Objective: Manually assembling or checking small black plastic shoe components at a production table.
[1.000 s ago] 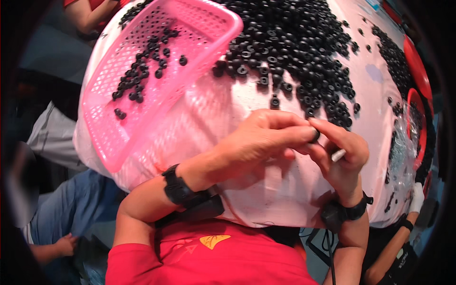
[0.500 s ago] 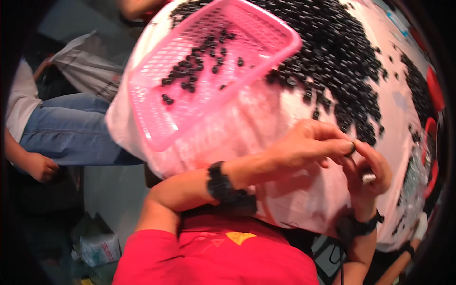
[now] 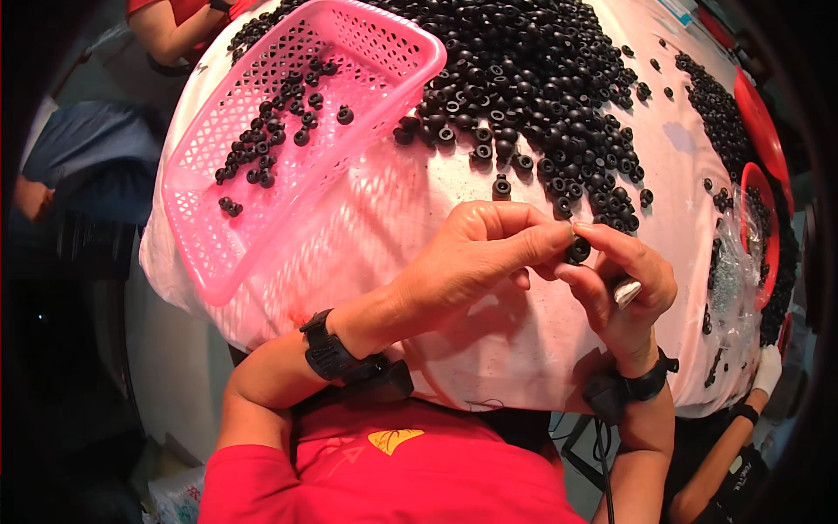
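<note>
My left hand (image 3: 484,249) and my right hand (image 3: 637,279) meet above the near side of the cloth-covered table. Between their fingertips is a small round black rubber-like part (image 3: 578,251) with a hole in its middle. The left thumb and forefinger pinch it from one side, while the right thumb and forefinger close on it from the other. A short silvery metal piece (image 3: 627,293) shows at the right hand's fingers; its kind is unclear. Just beyond the hands spreads a big heap of similar black parts (image 3: 541,96).
To the left, a pink perforated plastic basket (image 3: 301,229) holds several black parts. At the right lie red trays (image 3: 761,131), clear plastic film (image 3: 733,271) and more black parts. Other people's arms show at the upper left (image 3: 179,31) and lower right (image 3: 729,454).
The view has shifted, so basket, heap and hands all appear further left. Both hands stay together at the fingertips, and the black part between them now shows more clearly.
</note>
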A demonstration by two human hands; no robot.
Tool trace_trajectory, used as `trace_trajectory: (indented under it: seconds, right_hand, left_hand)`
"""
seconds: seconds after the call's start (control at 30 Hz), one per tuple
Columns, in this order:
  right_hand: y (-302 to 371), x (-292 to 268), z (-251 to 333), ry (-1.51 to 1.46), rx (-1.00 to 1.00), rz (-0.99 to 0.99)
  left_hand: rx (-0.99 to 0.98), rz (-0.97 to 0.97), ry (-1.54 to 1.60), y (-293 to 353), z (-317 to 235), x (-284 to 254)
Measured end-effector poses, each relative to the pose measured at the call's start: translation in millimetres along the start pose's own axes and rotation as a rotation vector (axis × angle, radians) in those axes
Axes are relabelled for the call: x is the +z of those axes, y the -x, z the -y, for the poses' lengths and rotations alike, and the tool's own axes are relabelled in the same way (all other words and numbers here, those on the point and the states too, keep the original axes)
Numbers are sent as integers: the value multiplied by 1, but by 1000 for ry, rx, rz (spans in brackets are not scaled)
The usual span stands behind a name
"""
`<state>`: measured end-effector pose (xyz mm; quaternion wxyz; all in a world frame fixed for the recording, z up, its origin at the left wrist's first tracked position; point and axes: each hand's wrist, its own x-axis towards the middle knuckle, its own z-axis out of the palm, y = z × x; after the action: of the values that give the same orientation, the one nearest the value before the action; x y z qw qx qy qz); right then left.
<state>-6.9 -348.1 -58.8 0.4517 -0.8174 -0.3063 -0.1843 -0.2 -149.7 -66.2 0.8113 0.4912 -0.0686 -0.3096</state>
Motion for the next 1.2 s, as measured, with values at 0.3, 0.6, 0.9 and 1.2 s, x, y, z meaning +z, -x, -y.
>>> trace_trajectory:
  seconds: [0.3, 0.6, 0.9, 1.2]
  right_hand:
    - [-3, 2, 6, 103, -14, -36]
    - [1, 7, 9, 227, -86, -60]
    - [5, 7, 11, 379, -214, -148]
    - [-6, 6, 3, 177, -126, -216]
  left_hand:
    - [26, 16, 102, -1, 5, -4]
    - [142, 49, -126, -5, 3, 1]
    - [230, -102, -222, 5, 1, 10]
    - [586, -355, 272, 54, -79, -40]
